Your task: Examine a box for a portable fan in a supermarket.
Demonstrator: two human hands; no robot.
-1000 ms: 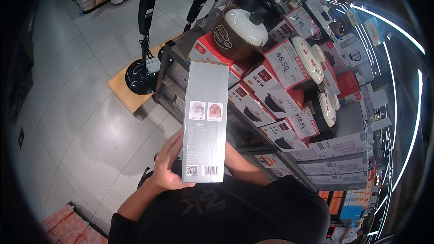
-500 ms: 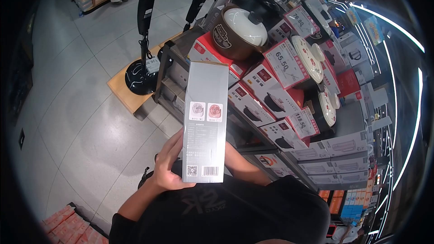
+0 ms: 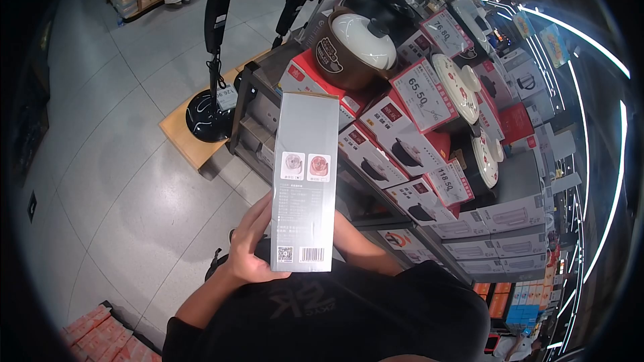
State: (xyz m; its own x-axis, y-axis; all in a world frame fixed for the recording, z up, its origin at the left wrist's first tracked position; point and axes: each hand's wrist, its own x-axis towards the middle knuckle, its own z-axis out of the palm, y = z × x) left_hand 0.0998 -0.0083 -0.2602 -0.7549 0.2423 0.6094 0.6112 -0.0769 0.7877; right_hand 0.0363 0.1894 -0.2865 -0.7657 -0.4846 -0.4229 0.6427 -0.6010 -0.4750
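Note:
A tall grey fan box (image 3: 305, 127) stands upright in front of my chest, its narrow side facing me. Two small pictures of desk fans, one white and one pink, are printed on it above fine text, a QR code and a barcode. My left hand (image 3: 252, 245) grips the box's lower left side, with the thumb near the bottom edge and the fingers reaching up along the far part. My right hand (image 3: 339, 229) goes behind the box's right side; its fingers are hidden there, and mostly the forearm shows.
A shelf at right carries boxed pots, a brown pot (image 3: 352, 50) with a white lid, floral lids (image 3: 456, 87) and price signs (image 3: 422, 94). Standing fans (image 3: 218, 20) rise from a wooden platform (image 3: 184, 141) ahead. Pink packages (image 3: 104, 335) lie at lower left beside the tiled floor (image 3: 121, 181).

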